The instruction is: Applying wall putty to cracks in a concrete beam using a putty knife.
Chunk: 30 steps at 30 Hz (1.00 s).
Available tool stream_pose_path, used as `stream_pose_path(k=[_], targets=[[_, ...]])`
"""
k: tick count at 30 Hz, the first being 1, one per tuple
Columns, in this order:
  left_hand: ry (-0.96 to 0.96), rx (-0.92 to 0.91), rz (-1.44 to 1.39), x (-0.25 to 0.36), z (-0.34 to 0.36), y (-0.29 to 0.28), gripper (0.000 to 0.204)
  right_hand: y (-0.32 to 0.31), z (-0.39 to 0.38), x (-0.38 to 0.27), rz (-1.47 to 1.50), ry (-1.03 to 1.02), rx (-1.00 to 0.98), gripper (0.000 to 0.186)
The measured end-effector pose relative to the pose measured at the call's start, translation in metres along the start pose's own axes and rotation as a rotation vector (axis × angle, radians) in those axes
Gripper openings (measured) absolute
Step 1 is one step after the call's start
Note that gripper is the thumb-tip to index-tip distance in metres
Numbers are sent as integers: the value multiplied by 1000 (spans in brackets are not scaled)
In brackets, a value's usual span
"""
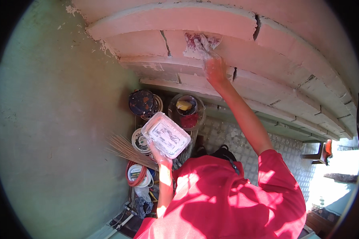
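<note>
My left hand point(160, 158) grips a shallow rectangular plastic tub point(184, 140) by its near left side. The tub is smeared inside with whitish paste. Above it, my right hand point(211, 65) reaches up to the pink wall point(139, 46), its fingers stretched out and coated in white. The fingertips lie against a dark reddish patch point(190, 38) ringed with white smears. Whether anything thin sits beneath those fingers cannot be made out.
Below stand a dark lidded bucket point(141, 102), a clear tub point(201, 115) holding a yellow sponge point(184, 105), and white-lidded pails point(139, 141). Thin sticks point(127, 147) jut toward the green wall point(64, 119). Pink ledges with dark cracks point(257, 28) run along the wall. Paved floor point(243, 135) lies beneath.
</note>
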<state>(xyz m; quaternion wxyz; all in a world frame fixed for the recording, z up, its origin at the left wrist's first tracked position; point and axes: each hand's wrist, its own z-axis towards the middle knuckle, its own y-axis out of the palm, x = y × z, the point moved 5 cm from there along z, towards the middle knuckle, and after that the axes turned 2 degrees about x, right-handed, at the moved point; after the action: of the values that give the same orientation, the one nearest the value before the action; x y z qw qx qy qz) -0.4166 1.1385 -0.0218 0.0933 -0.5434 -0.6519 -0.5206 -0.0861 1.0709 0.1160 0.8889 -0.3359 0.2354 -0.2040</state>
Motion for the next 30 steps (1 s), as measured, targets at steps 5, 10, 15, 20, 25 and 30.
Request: stream_pose_path(k=[5,10,15,20,25,30], targets=[[-21,-2,6,-7,1,18,64,71,-50,59,-271,118,-431,48],[-23,19,-18,-4,-4,15,58,-3,-50,14,211,-40,-36,45],[-30,-14,-17,-7,-5,18,58,-46,-32,54,212,-109,298,37],[-56,-10,5,-11,-10,29,59,-11,-70,84,7,97,-32,36],[-58,5,23,-9,-16,31,59,-71,-30,39,105,-39,82,34],[-53,-93,55,-22,-12,28,69,-40,-52,93,-106,201,-44,26]])
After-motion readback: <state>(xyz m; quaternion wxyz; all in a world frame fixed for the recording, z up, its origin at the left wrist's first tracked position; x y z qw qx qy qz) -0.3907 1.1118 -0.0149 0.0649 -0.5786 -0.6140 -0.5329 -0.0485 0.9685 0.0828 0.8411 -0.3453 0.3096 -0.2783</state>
